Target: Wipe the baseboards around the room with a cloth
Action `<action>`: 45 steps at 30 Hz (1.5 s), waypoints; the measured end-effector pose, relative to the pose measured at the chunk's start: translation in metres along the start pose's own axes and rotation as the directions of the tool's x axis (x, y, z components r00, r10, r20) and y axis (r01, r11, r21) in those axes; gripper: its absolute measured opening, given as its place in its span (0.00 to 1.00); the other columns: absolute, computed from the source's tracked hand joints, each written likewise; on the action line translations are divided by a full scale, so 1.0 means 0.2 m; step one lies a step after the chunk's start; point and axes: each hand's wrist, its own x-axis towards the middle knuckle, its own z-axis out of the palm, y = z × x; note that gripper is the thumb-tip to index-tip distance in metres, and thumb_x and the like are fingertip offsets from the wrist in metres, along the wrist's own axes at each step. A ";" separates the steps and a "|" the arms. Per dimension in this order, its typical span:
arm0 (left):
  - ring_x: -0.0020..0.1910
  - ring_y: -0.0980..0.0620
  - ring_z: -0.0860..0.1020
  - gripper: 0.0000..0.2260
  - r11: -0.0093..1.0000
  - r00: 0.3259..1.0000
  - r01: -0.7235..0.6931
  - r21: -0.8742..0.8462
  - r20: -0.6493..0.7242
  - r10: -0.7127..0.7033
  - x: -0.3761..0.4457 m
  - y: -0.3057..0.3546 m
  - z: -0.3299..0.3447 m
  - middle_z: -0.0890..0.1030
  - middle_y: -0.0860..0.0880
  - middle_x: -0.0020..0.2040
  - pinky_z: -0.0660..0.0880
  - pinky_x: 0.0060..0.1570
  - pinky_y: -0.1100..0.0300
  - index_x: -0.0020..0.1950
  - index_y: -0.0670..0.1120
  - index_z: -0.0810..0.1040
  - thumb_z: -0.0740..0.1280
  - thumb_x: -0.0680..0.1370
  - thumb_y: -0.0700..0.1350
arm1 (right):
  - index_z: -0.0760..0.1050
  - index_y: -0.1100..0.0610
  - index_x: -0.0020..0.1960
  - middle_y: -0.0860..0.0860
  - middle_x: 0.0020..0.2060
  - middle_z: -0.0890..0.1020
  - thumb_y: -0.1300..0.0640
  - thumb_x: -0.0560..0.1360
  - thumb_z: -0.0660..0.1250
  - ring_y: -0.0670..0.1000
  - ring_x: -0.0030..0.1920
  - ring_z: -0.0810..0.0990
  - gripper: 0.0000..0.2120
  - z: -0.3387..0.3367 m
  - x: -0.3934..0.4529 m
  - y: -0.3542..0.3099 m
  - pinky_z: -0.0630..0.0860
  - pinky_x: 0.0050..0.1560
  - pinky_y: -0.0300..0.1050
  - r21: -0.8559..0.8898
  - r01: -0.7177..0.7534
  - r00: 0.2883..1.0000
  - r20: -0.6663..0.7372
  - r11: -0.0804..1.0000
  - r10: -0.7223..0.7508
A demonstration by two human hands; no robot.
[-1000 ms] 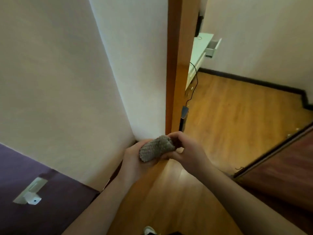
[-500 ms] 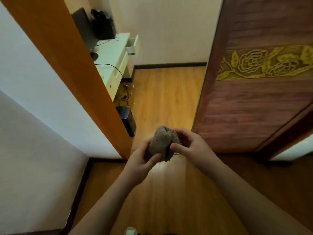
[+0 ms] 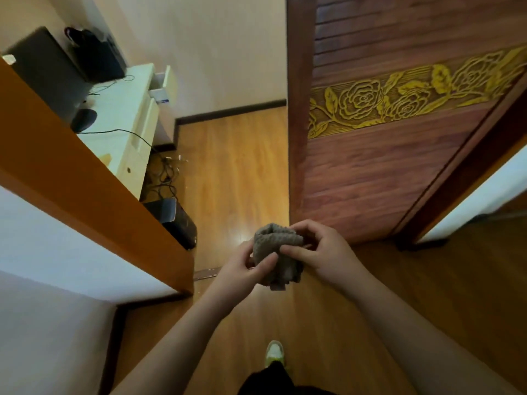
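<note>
Head view: your left hand [image 3: 242, 269] and right hand [image 3: 322, 252] both pinch the bunched grey-brown knitted cloth [image 3: 276, 255] mid-air at centre, likely refolding it; dark baseboard [image 3: 228, 111] waits at 12 o'clock.

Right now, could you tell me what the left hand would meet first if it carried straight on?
The left hand already grips the cloth; the right hand is just beyond, though depth is unclear.

Single head view, looking steeply down, close over hands, facing open doorway [image 3: 233, 172].
</note>
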 end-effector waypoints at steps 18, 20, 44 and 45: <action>0.57 0.47 0.82 0.20 0.969 0.919 0.153 -0.196 0.388 -0.067 0.71 0.21 0.32 0.84 0.46 0.57 0.77 0.55 0.52 0.64 0.47 0.78 0.66 0.75 0.53 | 0.78 0.52 0.58 0.49 0.49 0.85 0.52 0.80 0.65 0.45 0.47 0.84 0.09 -0.46 -0.03 0.22 0.78 0.42 0.36 0.368 -0.192 0.872 -0.361 0.910 0.330; 0.56 0.46 0.82 0.18 0.970 0.910 0.146 -0.195 0.411 -0.055 0.72 0.26 0.41 0.83 0.44 0.59 0.78 0.54 0.51 0.66 0.51 0.77 0.66 0.76 0.51 | 0.78 0.54 0.56 0.46 0.43 0.84 0.52 0.80 0.65 0.41 0.41 0.83 0.08 -0.51 -0.09 0.24 0.76 0.38 0.33 0.426 -0.189 0.852 -0.377 0.885 0.363; 0.54 0.41 0.80 0.16 0.905 0.780 0.383 -0.187 0.590 -0.208 0.63 0.60 1.59 0.76 0.40 0.62 0.81 0.44 0.45 0.47 0.48 0.80 0.54 0.85 0.47 | 0.79 0.62 0.58 0.58 0.50 0.85 0.50 0.80 0.64 0.53 0.48 0.86 0.16 -1.58 -0.95 0.36 0.82 0.44 0.43 0.808 0.088 0.697 -0.468 0.582 0.544; 0.55 0.40 0.80 0.19 0.894 0.783 0.411 -0.178 0.571 -0.246 0.64 0.59 1.62 0.77 0.40 0.63 0.80 0.46 0.44 0.51 0.48 0.79 0.52 0.85 0.56 | 0.79 0.62 0.58 0.57 0.49 0.86 0.50 0.80 0.64 0.52 0.47 0.86 0.16 -1.59 -0.95 0.36 0.82 0.44 0.43 0.799 0.085 0.700 -0.474 0.596 0.535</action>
